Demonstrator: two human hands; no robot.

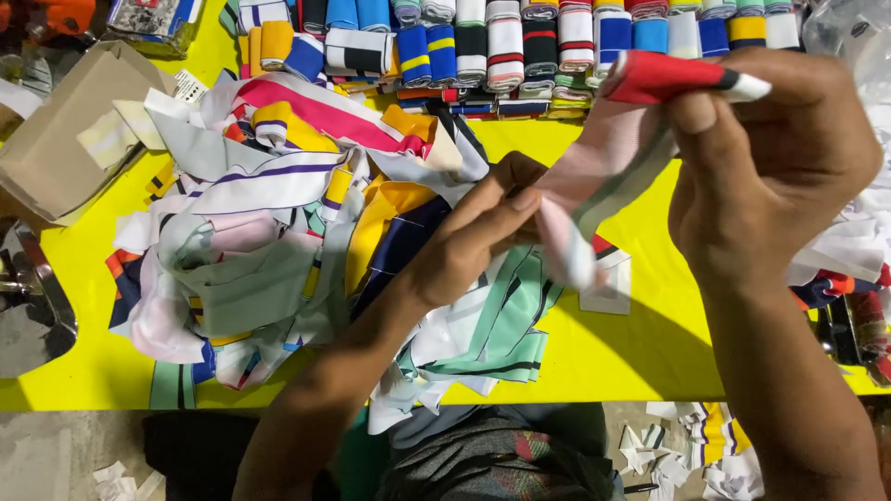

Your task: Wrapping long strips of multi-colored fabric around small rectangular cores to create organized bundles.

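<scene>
Holding a pale pink ribbed strip [594,176] stretched between both hands above the yellow table [650,343]. My right hand [770,158] is clamped on its upper end, thumb and fingers closed over a folded red, black and white part [677,79]. My left hand [473,237] pinches the lower end, fingertips pressed together on the fabric. The strip runs slantwise, lifted clear of the tabletop. Below my left hand lies a loose heap of striped strips [278,232], mint, white, yellow, navy. A row of rolled striped pieces [520,42] lines the far edge. A cardboard box [65,130] sits at far left. Paper scraps [705,450] lie on the floor.
</scene>
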